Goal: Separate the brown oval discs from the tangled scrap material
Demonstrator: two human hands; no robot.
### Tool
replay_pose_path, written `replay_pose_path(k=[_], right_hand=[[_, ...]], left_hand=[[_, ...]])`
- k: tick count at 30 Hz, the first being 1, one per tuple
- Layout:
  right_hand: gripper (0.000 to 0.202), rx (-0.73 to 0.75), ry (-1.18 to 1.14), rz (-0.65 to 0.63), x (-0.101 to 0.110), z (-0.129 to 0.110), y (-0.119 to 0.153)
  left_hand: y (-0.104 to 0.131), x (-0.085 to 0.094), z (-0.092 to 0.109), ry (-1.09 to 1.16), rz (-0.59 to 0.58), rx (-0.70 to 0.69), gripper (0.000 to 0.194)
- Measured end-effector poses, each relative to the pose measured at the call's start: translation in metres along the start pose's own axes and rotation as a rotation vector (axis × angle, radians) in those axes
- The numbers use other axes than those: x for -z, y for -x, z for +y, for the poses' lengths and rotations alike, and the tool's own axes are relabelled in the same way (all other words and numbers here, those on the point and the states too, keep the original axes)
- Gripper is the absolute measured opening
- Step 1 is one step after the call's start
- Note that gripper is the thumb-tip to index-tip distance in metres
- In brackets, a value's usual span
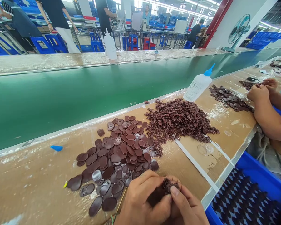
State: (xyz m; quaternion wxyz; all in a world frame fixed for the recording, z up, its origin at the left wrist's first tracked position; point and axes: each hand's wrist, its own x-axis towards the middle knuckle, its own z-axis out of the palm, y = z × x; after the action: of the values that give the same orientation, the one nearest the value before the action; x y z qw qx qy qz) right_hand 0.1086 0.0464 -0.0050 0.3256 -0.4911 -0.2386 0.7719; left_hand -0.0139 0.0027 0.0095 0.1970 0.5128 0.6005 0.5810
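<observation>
My left hand [141,200] and my right hand [186,207] meet at the bottom edge of the head view, fingers pinched together on a small dark brown oval piece with a spiky brown part [167,186] on it. Just beyond them lies a spread of several brown oval discs [121,150] on the cardboard-covered bench [32,184]. Behind the discs to the right sits a heap of small brown spiky parts [178,120].
A green conveyor belt [84,90] runs along the far side. A glue bottle with a blue tip [198,86] lies by the heap, a blue cap [56,147] at left. A co-worker's hands [259,92] work at right beside another disc pile [227,98]. Blue bin [253,190] below the bench edge.
</observation>
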Motion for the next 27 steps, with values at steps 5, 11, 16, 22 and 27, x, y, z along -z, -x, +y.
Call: replay_pose_path(k=[5, 11, 16, 22, 27], right_hand=[[0.032, 0.004, -0.015, -0.009, 0.0, 0.0009, -0.0002], [0.033, 0.007, -0.011, 0.01, 0.0003, 0.0023, -0.0007], [0.035, 0.021, -0.033, 0.016, 0.0003, 0.0033, -0.0007], [0.035, -0.023, -0.005, 0.008, -0.0022, -0.0019, 0.0016], [0.036, -0.028, -0.032, 0.0, -0.0024, -0.003, 0.0003]], left_hand=[[0.0006, -0.0011, -0.0011, 0.015, 0.012, -0.003, 0.021], [0.0012, -0.0022, -0.0005, 0.012, 0.016, 0.018, 0.019], [0.0006, -0.0014, 0.0014, 0.019, 0.013, 0.027, 0.021], [0.0007, 0.0002, -0.0008, 0.017, 0.0, 0.03, 0.02], [0.0011, -0.0003, -0.0008, 0.003, 0.007, 0.015, 0.02]])
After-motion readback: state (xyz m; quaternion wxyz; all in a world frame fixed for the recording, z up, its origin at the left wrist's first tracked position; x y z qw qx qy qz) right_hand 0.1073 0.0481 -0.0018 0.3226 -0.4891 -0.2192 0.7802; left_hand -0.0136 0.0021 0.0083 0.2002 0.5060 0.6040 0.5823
